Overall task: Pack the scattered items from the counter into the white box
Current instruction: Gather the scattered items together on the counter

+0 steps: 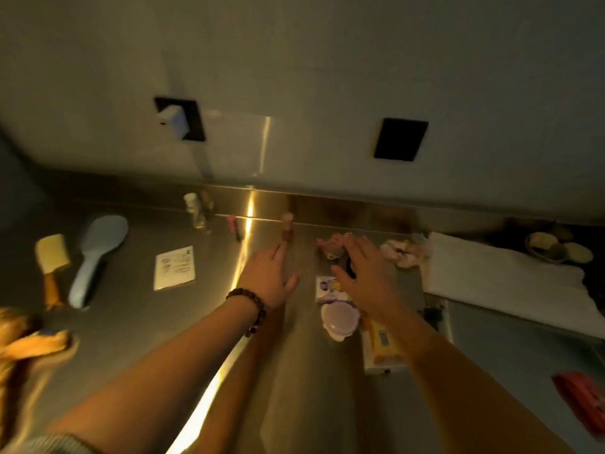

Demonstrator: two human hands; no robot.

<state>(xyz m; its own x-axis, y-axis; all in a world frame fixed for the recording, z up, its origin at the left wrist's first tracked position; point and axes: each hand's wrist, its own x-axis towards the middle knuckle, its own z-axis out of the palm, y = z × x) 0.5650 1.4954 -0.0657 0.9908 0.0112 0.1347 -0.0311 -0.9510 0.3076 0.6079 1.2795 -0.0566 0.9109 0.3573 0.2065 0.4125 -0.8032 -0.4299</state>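
Both my hands hover flat over the steel counter (131, 322), fingers spread and holding nothing. My left hand (268, 276), with a bead bracelet on its wrist, has its fingertips just below a small brown bottle (287, 228). My right hand (363, 273) is over a pink frilly item (332, 242) and partly hides something dark. Below the right hand lie a small purple-printed packet (325, 288), a round lidded jar (337, 321) and a yellow-and-white pack (379, 345). A white box-like shape (504, 280) lies at the right. The view is blurred.
At the left lie a pale blue hairbrush (98, 253), a yellow-headed brush (52, 257) and a white printed card (174, 267). A clear small bottle (195, 209) and a pink stick (233, 224) stand near the back wall. A pale scrunchie (404, 253) and a red item (582, 398) lie at the right.
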